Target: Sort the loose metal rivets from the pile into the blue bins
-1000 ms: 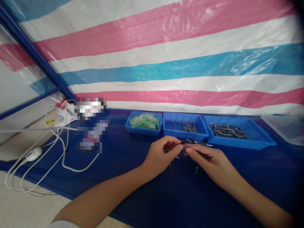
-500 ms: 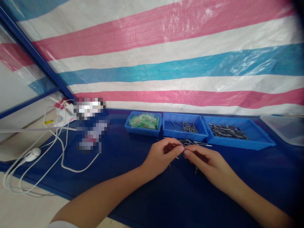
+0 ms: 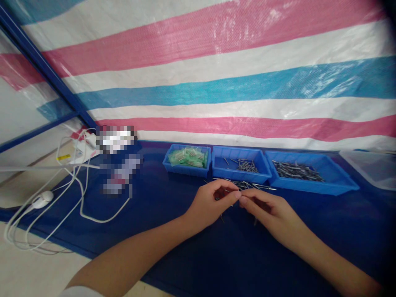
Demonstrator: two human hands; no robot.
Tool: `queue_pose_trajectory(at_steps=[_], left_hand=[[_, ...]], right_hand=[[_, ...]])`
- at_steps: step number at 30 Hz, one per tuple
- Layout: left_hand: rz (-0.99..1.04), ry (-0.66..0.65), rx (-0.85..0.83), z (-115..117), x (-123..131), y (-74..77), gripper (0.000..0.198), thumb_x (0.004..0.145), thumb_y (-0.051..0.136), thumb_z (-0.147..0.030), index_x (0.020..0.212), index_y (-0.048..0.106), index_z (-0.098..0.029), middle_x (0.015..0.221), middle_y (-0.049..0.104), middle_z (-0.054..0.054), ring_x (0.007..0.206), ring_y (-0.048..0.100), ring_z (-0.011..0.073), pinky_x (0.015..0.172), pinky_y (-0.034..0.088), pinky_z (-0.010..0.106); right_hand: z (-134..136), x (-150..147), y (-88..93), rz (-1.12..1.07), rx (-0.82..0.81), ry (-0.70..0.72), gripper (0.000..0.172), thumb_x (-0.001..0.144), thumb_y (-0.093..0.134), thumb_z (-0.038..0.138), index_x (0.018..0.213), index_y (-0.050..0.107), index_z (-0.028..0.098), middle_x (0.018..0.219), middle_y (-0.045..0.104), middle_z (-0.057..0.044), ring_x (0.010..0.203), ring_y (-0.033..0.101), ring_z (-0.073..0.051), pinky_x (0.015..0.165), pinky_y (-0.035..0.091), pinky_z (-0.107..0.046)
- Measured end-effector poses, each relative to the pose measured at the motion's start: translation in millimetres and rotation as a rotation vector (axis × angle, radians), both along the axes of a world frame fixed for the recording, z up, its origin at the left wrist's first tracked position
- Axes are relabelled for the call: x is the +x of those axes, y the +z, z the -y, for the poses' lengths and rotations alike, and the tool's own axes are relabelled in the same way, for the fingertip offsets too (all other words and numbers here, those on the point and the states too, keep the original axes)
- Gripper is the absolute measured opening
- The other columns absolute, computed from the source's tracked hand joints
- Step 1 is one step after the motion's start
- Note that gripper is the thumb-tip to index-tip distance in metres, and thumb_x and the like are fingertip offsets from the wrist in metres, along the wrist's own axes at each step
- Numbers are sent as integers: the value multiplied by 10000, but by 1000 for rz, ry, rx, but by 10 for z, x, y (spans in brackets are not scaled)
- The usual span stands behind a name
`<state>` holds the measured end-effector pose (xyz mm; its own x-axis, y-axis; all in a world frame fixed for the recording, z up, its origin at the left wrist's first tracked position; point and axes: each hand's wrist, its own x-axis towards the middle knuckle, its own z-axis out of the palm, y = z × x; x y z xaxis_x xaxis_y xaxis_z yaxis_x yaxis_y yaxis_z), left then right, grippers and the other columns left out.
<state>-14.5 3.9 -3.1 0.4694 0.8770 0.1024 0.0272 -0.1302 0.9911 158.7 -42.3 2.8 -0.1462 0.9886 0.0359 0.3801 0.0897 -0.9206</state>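
My left hand (image 3: 210, 206) and my right hand (image 3: 274, 212) meet fingertip to fingertip above the blue table. Each has thumb and forefinger pinched together. Whatever is between the fingertips is too small and too covered to make out. Just behind the hands lies a loose pile of thin metal rods (image 3: 258, 187), partly hidden by my fingers. A few more rod ends show beneath both hands. The middle blue bin (image 3: 239, 177) stands right behind the pile, with short metal rods (image 3: 247, 166) inside.
The left blue bin (image 3: 183, 170) holds green-tinted plastic packets (image 3: 189, 156). Dark metal rods (image 3: 297, 171) fill part of the right blue bin (image 3: 312, 187). A clear plastic container (image 3: 368, 169) stands far right. White cables (image 3: 82, 198) trail over the table's left side. A striped sheet (image 3: 216, 99) hangs behind.
Both hands stay almost where they were, still pinched together. The fingers have shifted only slightly; the bins and rods have not moved.
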Motion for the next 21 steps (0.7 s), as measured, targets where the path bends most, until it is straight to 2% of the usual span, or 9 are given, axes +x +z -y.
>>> queue_pose_trajectory(at_steps=[5, 9, 15, 21], left_hand=[[-6, -8, -4, 4, 1, 13, 235, 823, 665, -339, 962, 656, -150, 885, 661, 42, 776, 595, 134, 702, 480, 237], [-13, -10, -6, 3, -3, 14, 239, 821, 668, -340, 966, 652, -151, 887, 658, 41, 772, 596, 132, 699, 478, 235], [-43, 26, 15, 8, -13, 29, 246, 804, 690, -372, 896, 649, -147, 820, 641, 20, 733, 580, 121, 659, 454, 221], [22, 57, 22, 45, -9, 96, 216, 799, 699, -354, 854, 659, -149, 751, 660, 8, 685, 596, 119, 632, 443, 215]], right_hand=[[-9, 7, -5, 11, 36, 15, 313, 881, 520, 469, 954, 693, 220, 783, 661, -24, 736, 604, -169, 608, 481, -258], [-15, 6, -11, 9, 31, 15, 305, 881, 522, 463, 963, 694, 224, 766, 655, -22, 764, 612, -179, 607, 482, -257], [0, -3, 8, -17, 11, -11, 312, 869, 538, 472, 957, 700, 220, 782, 664, -26, 714, 599, -164, 590, 488, -250], [5, -35, 55, -52, 59, -8, 285, 866, 551, 448, 913, 707, 215, 778, 665, -31, 738, 623, -168, 712, 530, -278]])
